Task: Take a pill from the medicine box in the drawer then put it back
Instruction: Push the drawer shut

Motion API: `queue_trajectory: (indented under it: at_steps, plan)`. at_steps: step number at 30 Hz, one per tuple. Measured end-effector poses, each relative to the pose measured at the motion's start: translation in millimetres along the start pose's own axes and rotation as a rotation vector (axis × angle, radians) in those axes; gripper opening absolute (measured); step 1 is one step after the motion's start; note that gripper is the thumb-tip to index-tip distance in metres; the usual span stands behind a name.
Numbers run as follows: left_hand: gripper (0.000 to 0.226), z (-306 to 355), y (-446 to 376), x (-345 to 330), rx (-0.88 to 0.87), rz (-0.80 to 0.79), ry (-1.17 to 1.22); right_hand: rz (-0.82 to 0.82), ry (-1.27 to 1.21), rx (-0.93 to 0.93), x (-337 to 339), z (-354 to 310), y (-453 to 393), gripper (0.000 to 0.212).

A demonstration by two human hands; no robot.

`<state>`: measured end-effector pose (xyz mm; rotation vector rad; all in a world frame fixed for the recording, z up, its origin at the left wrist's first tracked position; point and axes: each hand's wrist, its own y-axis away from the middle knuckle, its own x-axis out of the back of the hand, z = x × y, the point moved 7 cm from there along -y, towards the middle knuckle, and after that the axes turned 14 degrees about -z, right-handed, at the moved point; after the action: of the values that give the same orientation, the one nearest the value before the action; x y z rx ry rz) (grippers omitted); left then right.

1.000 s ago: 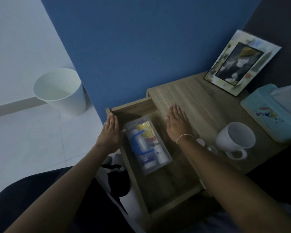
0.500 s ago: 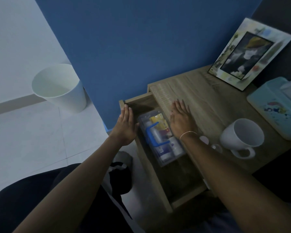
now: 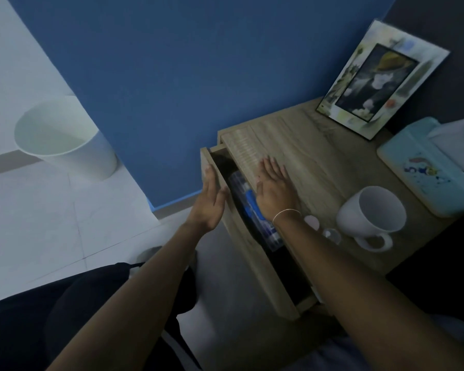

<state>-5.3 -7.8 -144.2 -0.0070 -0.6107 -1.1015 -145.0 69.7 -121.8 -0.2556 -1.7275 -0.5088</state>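
Note:
The wooden drawer (image 3: pixel 239 245) of the bedside table stands only a narrow gap out. Inside it, a clear medicine box (image 3: pixel 248 207) with a blue handle shows partly; the rest is hidden under the tabletop and my right wrist. My left hand (image 3: pixel 210 202) lies flat, fingers together, against the outer face of the drawer front. On the tabletop (image 3: pixel 306 156) near the drawer gap, my right hand (image 3: pixel 275 188) rests palm down with fingers spread, holding nothing. No pill is visible.
A white mug (image 3: pixel 373 218) stands on the tabletop, with two small round lids (image 3: pixel 322 228) beside it. A picture frame (image 3: pixel 378 81) leans at the back, a light blue tissue box (image 3: pixel 434 167) sits right. A white bin (image 3: pixel 62 140) stands on the floor left.
The drawer has slid inward from wide open to a narrow gap, pushed by my left hand. The medicine box is now mostly covered. My right hand stayed flat on the tabletop.

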Motion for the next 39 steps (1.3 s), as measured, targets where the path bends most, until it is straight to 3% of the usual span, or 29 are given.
queue_trajectory:
  at_steps: [6, 19, 39]
  plan:
    - [0.074, 0.5, -14.2, -7.3, 0.004, -0.045, -0.022, 0.019, -0.022, 0.002, 2.5, -0.9, 2.7, 0.054]
    - [0.087, 6.3, -45.1, -14.4, 0.031, -0.143, -0.117, 0.045, -0.040, 0.001, 2.3, -1.8, 1.0, 0.055]
    - [0.087, 7.6, -47.5, -16.5, 0.030, -0.102, -0.151, 0.053, -0.051, 0.007, 1.2, -0.5, 0.8, 0.055]
